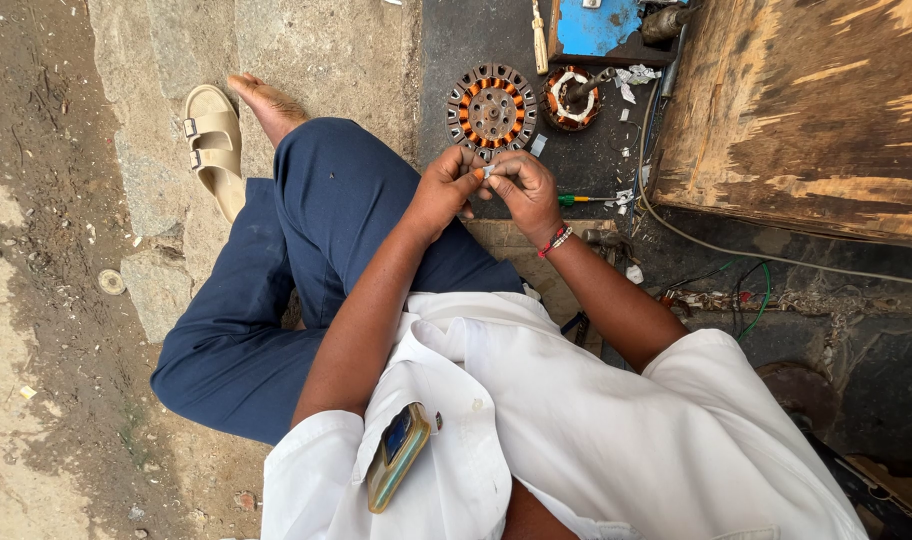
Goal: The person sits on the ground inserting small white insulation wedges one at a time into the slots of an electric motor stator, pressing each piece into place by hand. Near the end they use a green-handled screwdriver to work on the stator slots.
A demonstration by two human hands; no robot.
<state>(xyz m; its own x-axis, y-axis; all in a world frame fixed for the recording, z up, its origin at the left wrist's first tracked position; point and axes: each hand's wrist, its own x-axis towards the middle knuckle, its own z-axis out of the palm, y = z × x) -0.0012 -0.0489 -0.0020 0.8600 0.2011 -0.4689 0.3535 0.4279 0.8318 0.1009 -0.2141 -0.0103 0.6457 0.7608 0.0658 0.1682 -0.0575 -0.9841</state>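
White scrap of paper or tape (487, 171) — small, pinched between the fingertips of both your hands, held just above your knee. Your left hand (444, 190) was curled narrow around its near edge; your right hand (525, 190), a red-and-white beaded band at the wrist, gripped the other edge, thumb and forefinger closed on it. What exactly the scrap was, too small to tell.

Items about the hands: round stator core (492, 108) with orange slot liners, flat on the dark floor just beyond your fingers; second wound stator (570, 96), copper and white, beside it to the right; green-handled screwdriver (578, 199) lying near your right hand; wooden box (806, 110), worn, to the right — a grey cable (736, 251) curved along its base; tan sandal (214, 145) next to your bare foot, well apart from the hands
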